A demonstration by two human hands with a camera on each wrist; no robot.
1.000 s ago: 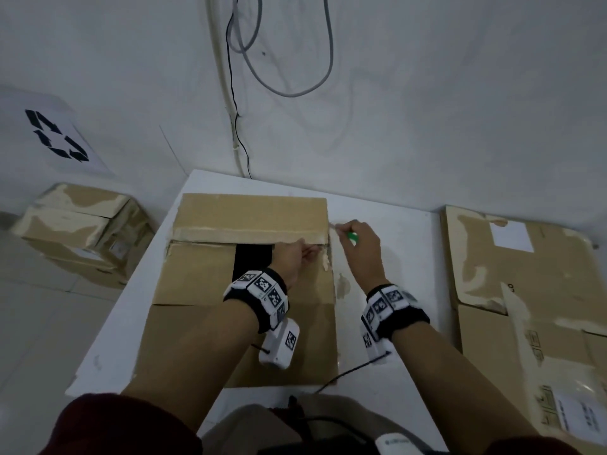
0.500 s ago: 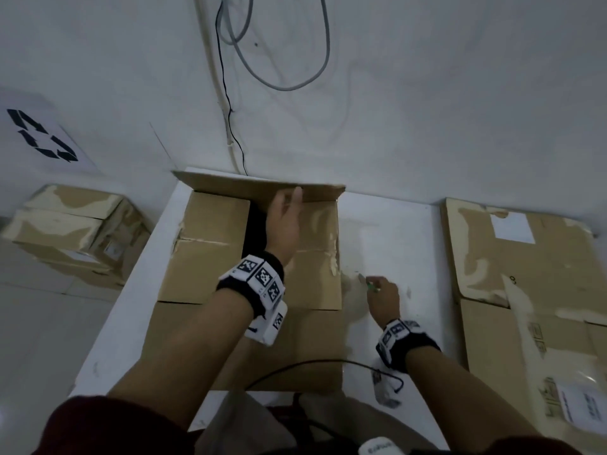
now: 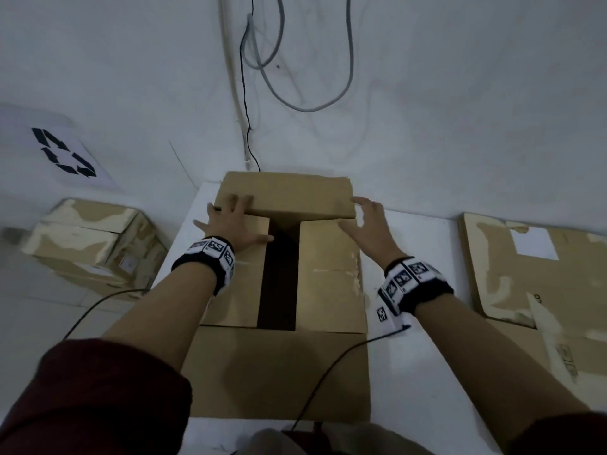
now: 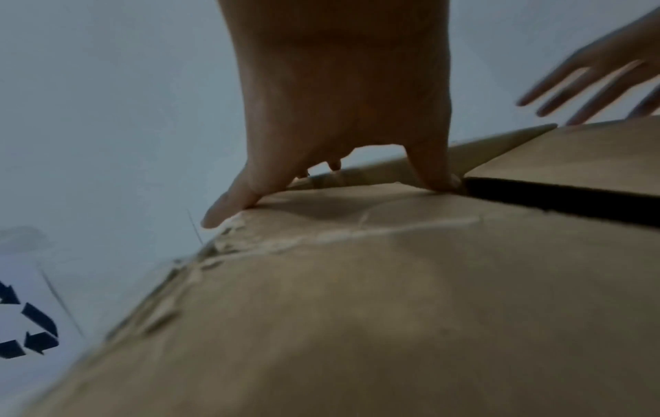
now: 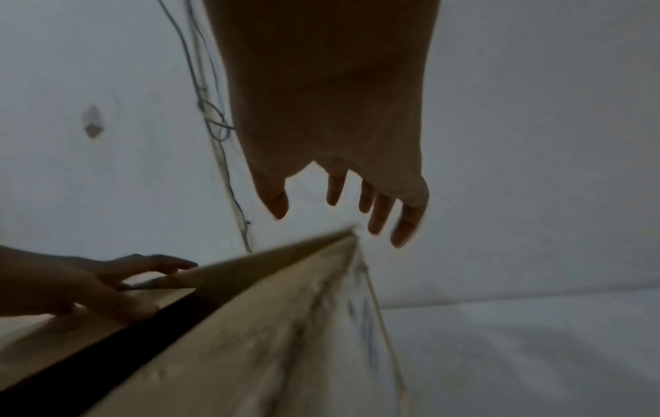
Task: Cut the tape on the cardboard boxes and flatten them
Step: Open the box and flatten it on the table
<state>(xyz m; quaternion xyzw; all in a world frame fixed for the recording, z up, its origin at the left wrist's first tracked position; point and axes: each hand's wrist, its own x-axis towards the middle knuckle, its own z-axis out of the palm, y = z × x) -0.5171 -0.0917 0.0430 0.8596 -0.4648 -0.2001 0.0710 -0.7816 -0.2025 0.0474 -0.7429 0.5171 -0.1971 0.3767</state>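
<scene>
The cardboard box (image 3: 328,284) sits mid-frame on the white counter (image 3: 410,372), flaps apart over a dark gap. The left hand (image 3: 231,224) presses flat with spread fingers on its left flap; the right hand (image 3: 369,224) hovers open over the upper-right corner.

A white table (image 3: 410,372) stood against the wall, carrying an opened cardboard box (image 3: 279,372). On a surface just to its right lay flattened cardboard (image 3: 532,290); two taped boxes (image 3: 88,244) sat on the floor (image 3: 33,323).
</scene>
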